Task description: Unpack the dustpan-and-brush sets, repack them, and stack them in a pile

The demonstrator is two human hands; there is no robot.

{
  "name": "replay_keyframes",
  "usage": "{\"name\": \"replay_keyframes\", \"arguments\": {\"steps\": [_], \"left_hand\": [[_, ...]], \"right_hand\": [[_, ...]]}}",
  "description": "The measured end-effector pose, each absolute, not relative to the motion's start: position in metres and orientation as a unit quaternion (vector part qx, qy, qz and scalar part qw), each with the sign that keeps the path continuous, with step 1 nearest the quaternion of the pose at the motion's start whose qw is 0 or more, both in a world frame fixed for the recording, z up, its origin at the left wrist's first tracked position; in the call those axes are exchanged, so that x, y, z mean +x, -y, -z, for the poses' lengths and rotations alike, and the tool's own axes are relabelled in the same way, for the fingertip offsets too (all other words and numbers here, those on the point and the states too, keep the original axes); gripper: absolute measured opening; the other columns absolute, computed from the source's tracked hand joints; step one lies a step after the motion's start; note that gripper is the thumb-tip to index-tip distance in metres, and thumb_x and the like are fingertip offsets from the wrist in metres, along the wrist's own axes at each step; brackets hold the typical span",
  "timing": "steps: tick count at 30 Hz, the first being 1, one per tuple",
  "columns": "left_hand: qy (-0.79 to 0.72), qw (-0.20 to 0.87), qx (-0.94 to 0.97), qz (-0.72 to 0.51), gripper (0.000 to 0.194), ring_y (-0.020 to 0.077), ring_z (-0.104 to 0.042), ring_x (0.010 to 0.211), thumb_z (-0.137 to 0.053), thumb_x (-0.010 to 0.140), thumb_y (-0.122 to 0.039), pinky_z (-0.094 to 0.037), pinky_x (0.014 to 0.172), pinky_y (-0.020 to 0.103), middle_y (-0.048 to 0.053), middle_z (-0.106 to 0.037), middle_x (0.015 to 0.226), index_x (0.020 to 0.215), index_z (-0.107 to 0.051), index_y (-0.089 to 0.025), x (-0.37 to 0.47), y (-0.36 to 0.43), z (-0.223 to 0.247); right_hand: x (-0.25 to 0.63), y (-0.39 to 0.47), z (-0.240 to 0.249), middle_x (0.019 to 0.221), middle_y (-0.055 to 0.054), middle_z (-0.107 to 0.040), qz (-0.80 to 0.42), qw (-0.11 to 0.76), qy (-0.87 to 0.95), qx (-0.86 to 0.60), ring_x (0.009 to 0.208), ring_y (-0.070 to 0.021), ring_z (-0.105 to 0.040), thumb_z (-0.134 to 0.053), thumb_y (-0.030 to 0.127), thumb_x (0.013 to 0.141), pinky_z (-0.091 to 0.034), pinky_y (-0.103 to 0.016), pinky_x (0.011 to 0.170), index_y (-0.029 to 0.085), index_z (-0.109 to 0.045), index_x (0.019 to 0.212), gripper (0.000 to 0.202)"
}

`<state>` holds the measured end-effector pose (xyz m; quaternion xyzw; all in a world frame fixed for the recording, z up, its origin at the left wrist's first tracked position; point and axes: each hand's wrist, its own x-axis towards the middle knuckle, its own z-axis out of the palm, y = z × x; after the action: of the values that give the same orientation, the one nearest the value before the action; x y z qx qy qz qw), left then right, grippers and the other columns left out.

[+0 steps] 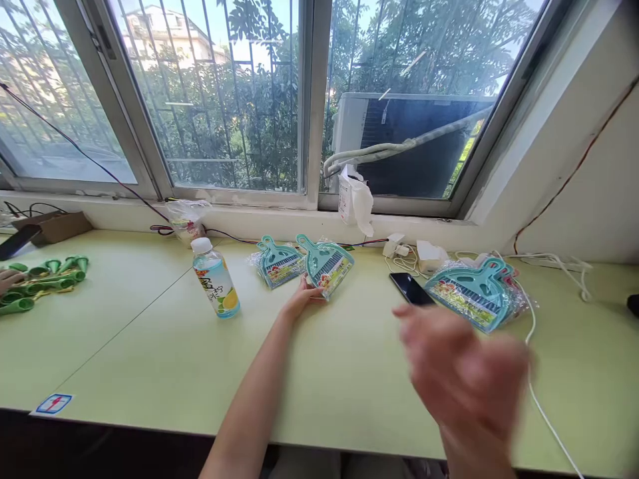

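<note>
My left hand (301, 297) is closed on the lower left edge of a teal dustpan set (327, 265) in clear packaging, which leans up from the table. Just left of it lies a second packaged dustpan set (280, 263). My right hand (462, 362) is raised over the right part of the table, smeared by motion, so its fingers cannot be made out. Beyond that hand lie a black phone (410, 289) and a pile of packaged teal dustpan sets (472, 293).
A bottle with a white cap (217, 283) stands left of my left arm. Green horn-shaped pieces (50, 279) lie far left beside another person's hand (8, 279). A white cable (542, 406) runs down the right side. A plastic bag (187, 223) sits by the window.
</note>
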<state>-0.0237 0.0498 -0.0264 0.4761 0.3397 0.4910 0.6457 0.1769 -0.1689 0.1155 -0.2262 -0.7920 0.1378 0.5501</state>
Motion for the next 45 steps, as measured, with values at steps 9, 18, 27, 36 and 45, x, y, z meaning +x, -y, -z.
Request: {"name": "replay_keyframes", "arguments": {"steps": [9, 18, 27, 36, 45], "left_hand": [[-0.334, 0.651, 0.514, -0.447, 0.084, 0.0174, -0.066, 0.078, -0.075, 0.068, -0.020, -0.054, 0.077, 0.038, 0.005, -0.064, 0.097, 0.138, -0.030, -0.028, -0.023, -0.046, 0.022], [-0.334, 0.646, 0.512, -0.458, 0.082, 0.0203, -0.067, 0.084, -0.074, 0.068, -0.020, -0.053, 0.083, 0.042, 0.007, -0.067, 0.100, 0.137, -0.032, -0.029, -0.021, -0.040, 0.014], [-0.328, 0.676, 0.502, -0.427, 0.082, 0.0214, -0.068, 0.080, -0.072, 0.068, -0.018, -0.054, 0.080, 0.041, 0.007, -0.066, 0.099, 0.138, -0.031, -0.028, -0.024, -0.045, 0.018], [-0.293, 0.701, 0.515, -0.396, 0.079, 0.0230, -0.067, 0.092, -0.071, 0.063, -0.009, -0.053, 0.082, 0.035, 0.007, -0.068, 0.105, 0.134, -0.040, -0.027, -0.024, -0.040, 0.013], [-0.341, 0.683, 0.440, -0.472, 0.041, 0.0210, -0.067, 0.088, -0.059, 0.081, -0.042, -0.055, 0.076, 0.033, 0.008, -0.070, 0.098, 0.114, -0.058, -0.017, -0.022, -0.051, 0.018]], "right_hand": [[0.167, -0.013, 0.005, 0.127, -0.009, -0.056, 0.071, 0.323, 0.847, -0.416, 0.121, -0.0205, -0.046, -0.034, 0.019, 0.092, -0.027, -0.043, 0.106, 0.022, -0.048, 0.123, 0.033], [0.179, -0.011, 0.026, 0.109, -0.012, -0.064, 0.045, 0.324, 0.790, -0.518, 0.102, -0.0222, -0.055, -0.034, 0.028, 0.095, -0.033, -0.037, 0.090, 0.017, -0.053, 0.114, 0.029], [0.184, -0.033, 0.048, 0.083, -0.003, -0.067, -0.347, 0.616, 0.509, -0.491, 0.078, -0.0180, -0.064, -0.059, 0.049, 0.075, -0.046, -0.031, 0.075, 0.021, -0.049, 0.090, 0.033], [0.187, -0.033, 0.044, 0.075, 0.000, -0.068, -0.479, 0.674, 0.315, -0.465, 0.065, -0.0121, -0.062, -0.079, 0.043, 0.049, -0.050, -0.025, 0.065, 0.019, -0.054, 0.083, 0.048], [0.179, -0.026, 0.031, 0.073, 0.000, -0.070, -0.521, 0.661, 0.345, -0.416, 0.067, -0.0156, -0.066, -0.084, 0.029, 0.046, -0.057, -0.030, 0.061, 0.019, -0.058, 0.079, 0.043]]}}
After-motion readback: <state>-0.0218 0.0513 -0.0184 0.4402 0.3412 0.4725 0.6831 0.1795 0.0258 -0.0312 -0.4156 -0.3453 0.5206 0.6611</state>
